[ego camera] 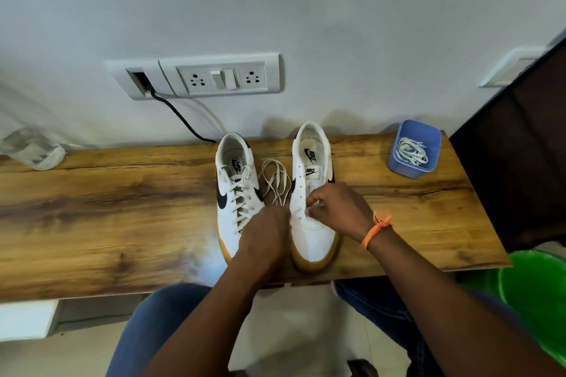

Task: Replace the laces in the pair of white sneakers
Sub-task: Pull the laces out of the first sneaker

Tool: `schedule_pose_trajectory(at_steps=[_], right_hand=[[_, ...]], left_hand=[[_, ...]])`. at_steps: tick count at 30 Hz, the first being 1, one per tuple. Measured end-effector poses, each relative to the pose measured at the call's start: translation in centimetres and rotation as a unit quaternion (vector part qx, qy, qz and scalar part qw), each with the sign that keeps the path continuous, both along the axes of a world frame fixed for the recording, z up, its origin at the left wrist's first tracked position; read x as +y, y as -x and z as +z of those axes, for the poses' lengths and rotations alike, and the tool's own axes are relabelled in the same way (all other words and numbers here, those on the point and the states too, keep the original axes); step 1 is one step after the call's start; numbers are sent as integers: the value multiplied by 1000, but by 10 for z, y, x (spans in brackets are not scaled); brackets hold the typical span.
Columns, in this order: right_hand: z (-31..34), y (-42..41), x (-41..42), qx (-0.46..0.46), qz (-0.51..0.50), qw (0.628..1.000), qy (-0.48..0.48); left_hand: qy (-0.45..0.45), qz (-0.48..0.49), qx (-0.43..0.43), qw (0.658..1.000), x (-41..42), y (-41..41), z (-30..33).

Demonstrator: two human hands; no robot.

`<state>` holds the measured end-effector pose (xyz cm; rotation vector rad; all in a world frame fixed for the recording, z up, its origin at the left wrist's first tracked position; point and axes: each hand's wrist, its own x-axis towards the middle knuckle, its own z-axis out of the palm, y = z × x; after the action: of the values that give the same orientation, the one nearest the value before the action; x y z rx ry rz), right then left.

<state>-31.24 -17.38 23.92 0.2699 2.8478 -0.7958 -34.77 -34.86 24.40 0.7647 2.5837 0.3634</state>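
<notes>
The lace (275, 182) is flat, soft and limp, so it will flop and twist unless it is kept taut; my judgement is that the best hold is right at its stiff tip, pinched between thumb and finger, to steer it through an eyelet. The sneakers should be light and steady enough on their flat soles to need only a resting hand.

The right hand (335, 208) sits on the lower eyelets of the right sneaker (311, 236), fingers curled, seemingly pinching a lace end. The left hand (265, 236) lies just beside it, over the gap between the shoes; its fingers are turned away, so I cannot tell what they hold.

Both sneakers are white with black swooshes and tan soles. The left sneaker (234, 190), under and beyond the left hand, is fully laced. The right one's upper eyelets are bare. Loose cream lace loops on the counter (122, 208) just beyond the hands, between the shoes. Farther right of the right hand, a blue tub (413, 168) holds more laces.
</notes>
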Motion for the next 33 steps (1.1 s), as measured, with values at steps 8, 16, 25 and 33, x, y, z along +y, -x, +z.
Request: schedule_pose_trajectory(at_steps=[8, 16, 25, 33], right_hand=[[-8, -12, -12, 15, -71, 994, 76], [-3, -37, -8, -25, -455, 718, 527], [-12, -33, -17, 133, -189, 973, -13], [-5, -27, -19, 110, -253, 958, 83]], left_hand=[[106, -124, 29, 986, -2, -58, -8], [94, -111, 25, 989, 4, -56, -12], [-108, 39, 21, 993, 19, -64, -24], [-43, 6, 29, 999, 20, -68, -33]])
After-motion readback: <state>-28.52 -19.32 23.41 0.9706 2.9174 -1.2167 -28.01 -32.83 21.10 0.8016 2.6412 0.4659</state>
